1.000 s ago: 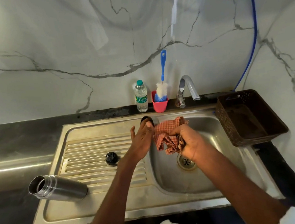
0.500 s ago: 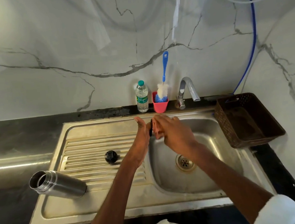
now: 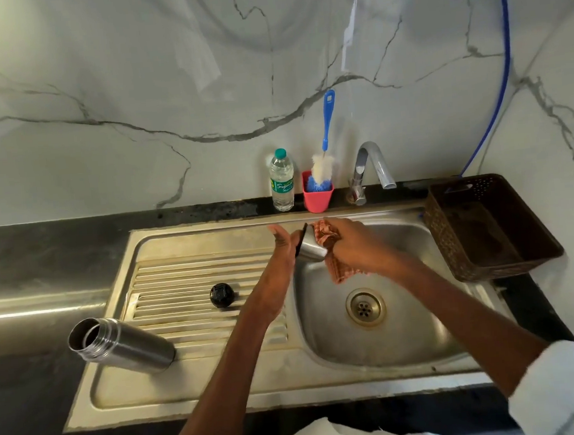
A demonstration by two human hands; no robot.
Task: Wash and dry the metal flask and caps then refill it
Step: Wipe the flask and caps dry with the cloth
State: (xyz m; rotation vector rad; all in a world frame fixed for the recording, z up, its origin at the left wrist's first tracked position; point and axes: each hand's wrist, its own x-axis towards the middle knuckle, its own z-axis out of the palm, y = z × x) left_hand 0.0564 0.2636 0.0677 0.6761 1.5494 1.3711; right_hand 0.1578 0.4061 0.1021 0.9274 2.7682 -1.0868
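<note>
Over the sink basin my left hand (image 3: pixel 283 248) holds a small steel cup cap (image 3: pixel 310 248) with a black rim, thumb up. My right hand (image 3: pixel 356 242) grips a red checked cloth (image 3: pixel 339 268) bunched against the cap's closed end, part of it hanging down. The open metal flask (image 3: pixel 124 345) lies on its side at the drainboard's left edge, mouth toward the left. A black inner cap (image 3: pixel 222 294) sits on the ribbed drainboard (image 3: pixel 180 277).
A steel sink (image 3: pixel 374 341) with a drain lies below the hands, and a tap (image 3: pixel 371 169) stands behind it. A water bottle (image 3: pixel 281 181) and a pink cup (image 3: pixel 317 197) holding a blue bottle brush stand at the wall. A brown basket (image 3: pixel 492 228) sits right of the sink.
The cloth was open in my right hand, then hidden as both hands closed together. Now the steel cap shows between the hands with the cloth pressed on its end.
</note>
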